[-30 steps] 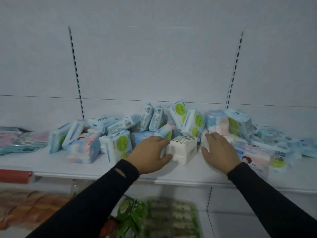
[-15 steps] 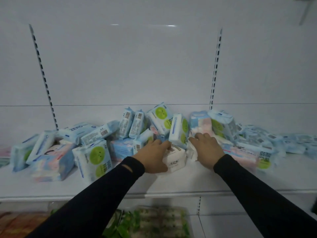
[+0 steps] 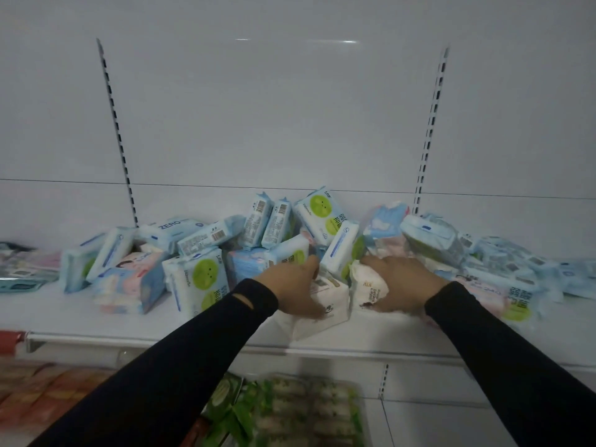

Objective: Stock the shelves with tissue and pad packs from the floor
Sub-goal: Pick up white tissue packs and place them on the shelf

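Note:
A white shelf (image 3: 64,317) carries a loose heap of light-blue pad packs (image 3: 196,279), some with green circles, leaning and lying against the back wall. At the shelf's front middle sit two white tissue packs side by side. My left hand (image 3: 295,287) grips the left white tissue pack (image 3: 329,306), fingers over its top and thumb on its front. My right hand (image 3: 404,283) holds the right white tissue pack (image 3: 366,287), which presses against a tilted blue pack (image 3: 338,250). Both sleeves are black.
Slotted uprights (image 3: 116,133) (image 3: 430,130) run up the white back wall. More blue packs (image 3: 503,262) spread to the right, and pink and teal packs (image 3: 22,269) lie at far left. A lower shelf holds green-wrapped goods (image 3: 290,411) and orange packs (image 3: 35,391).
Both hands have slid the two white tissue packs further back and closer together, up against the blue heap. The view has shifted slightly.

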{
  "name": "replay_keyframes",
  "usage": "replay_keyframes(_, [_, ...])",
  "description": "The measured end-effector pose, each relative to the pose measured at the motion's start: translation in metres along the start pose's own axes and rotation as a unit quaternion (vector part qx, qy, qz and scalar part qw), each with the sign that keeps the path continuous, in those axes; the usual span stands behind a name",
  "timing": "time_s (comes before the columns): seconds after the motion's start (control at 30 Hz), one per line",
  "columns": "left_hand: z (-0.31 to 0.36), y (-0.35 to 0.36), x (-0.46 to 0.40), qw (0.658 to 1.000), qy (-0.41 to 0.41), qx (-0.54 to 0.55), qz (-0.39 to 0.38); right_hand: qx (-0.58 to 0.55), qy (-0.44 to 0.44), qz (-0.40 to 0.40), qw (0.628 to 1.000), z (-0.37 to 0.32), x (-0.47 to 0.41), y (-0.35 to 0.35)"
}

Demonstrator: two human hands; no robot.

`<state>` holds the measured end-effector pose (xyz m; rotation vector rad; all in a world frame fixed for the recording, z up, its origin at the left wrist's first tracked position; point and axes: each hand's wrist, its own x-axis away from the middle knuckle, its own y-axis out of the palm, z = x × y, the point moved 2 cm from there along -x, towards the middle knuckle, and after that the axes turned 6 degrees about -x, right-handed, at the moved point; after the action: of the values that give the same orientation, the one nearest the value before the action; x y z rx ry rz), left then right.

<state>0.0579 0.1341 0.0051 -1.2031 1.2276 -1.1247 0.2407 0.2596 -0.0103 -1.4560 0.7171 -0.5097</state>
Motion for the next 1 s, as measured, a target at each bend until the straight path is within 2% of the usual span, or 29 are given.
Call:
replay_keyframes(0.1, [-0.004, 0.004, 0.011, 0.999, 0.005, 0.019, 0.046, -0.074, -0.013, 0.002, 0.997, -0.005, 0.005, -0.009])
replay_keyframes(0.2, [-0.016, 0.000, 0.028, 0.997, 0.000, 0.048, 0.058, -0.124, -0.043, 0.041, 0.990, -0.011, 0.011, -0.012])
replay_keyframes(0.4, [-0.049, -0.001, 0.072, 0.996, -0.042, 0.067, 0.045, -0.149, -0.107, 0.019, 0.983, -0.043, 0.006, 0.002])
replay_keyframes(0.6, [-0.091, -0.002, 0.140, 0.987, -0.100, 0.094, 0.078, -0.166, -0.137, 0.074, 0.974, -0.104, 0.017, 0.001])
replay_keyframes(0.8, [-0.152, -0.002, 0.271, 0.962, -0.193, 0.125, 0.148, -0.195, -0.237, 0.140, 0.942, -0.224, 0.042, -0.005])
replay_keyframes(0.9, [-0.186, 0.010, 0.352, 0.947, -0.248, 0.126, 0.163, -0.217, -0.279, 0.128, 0.927, -0.302, 0.047, 0.006])
replay_keyframes(1.0, [-0.219, 0.032, 0.448, 0.928, -0.327, 0.101, 0.146, -0.219, -0.331, 0.086, 0.914, -0.398, 0.054, 0.030])
